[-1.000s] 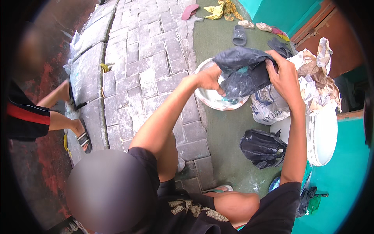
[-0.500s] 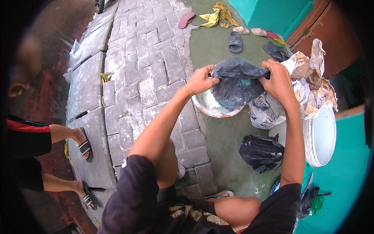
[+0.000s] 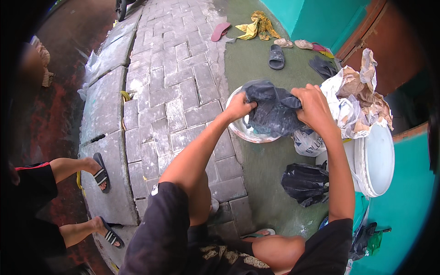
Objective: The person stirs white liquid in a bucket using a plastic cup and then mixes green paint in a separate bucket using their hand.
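- Black plastic bunches between the fingers: the left hand pinches one side of the bag, thumb on top, and the right hand grips the opposite side with fingers curled in.
- The bag is crumpled above the basin, covering much of its opening; whether it touches the rim, I cannot tell.
- Such thin film could tear, I judge, if the hands pull apart too hard; should either grip loosen, that side could drop into the basin.
- The basin sits at the left edge of the green floor, beside the pavers. A fold snagging on its rim could tip it and spill whatever whitish stuff is inside.
- Right of the basin slumps a sack; nearer the person lies a second bag, also black.
- Toward the floor's right edge, crumpled paper rises by the bucket. The right forearm looks close; swinging outward, it could knock paper loose.
- Toward the floor's far edge lie a slipper and a yellow cloth.
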Action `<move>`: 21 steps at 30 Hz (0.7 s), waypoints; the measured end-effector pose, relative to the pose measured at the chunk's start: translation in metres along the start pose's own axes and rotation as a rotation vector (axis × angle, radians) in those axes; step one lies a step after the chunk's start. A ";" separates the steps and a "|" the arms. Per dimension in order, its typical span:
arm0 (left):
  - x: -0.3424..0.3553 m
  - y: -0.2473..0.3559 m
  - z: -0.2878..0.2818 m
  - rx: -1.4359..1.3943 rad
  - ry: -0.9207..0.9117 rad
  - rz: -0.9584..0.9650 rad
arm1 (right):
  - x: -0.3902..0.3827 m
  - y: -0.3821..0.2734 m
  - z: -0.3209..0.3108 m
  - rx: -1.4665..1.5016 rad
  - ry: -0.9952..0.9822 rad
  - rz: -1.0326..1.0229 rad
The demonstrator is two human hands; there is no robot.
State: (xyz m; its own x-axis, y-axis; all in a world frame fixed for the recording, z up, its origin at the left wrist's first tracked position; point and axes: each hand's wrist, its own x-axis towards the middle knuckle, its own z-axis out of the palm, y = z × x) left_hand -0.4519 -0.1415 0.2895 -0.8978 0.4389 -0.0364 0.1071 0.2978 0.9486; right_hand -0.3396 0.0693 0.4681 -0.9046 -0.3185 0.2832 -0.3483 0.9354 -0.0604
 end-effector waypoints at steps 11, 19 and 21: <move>0.009 -0.047 0.011 0.594 0.106 0.322 | -0.016 -0.017 0.008 -0.046 0.176 -0.066; 0.007 0.001 0.011 0.487 -0.333 0.066 | -0.015 -0.010 0.051 -0.048 0.222 0.034; -0.003 0.012 0.013 0.584 -0.437 0.052 | -0.017 -0.006 0.061 -0.047 0.349 0.022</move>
State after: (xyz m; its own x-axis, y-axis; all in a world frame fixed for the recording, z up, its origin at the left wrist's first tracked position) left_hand -0.4429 -0.1282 0.2969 -0.6462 0.7265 -0.2337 0.4649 0.6176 0.6344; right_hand -0.3369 0.0595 0.4050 -0.7705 -0.2342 0.5928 -0.3104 0.9502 -0.0280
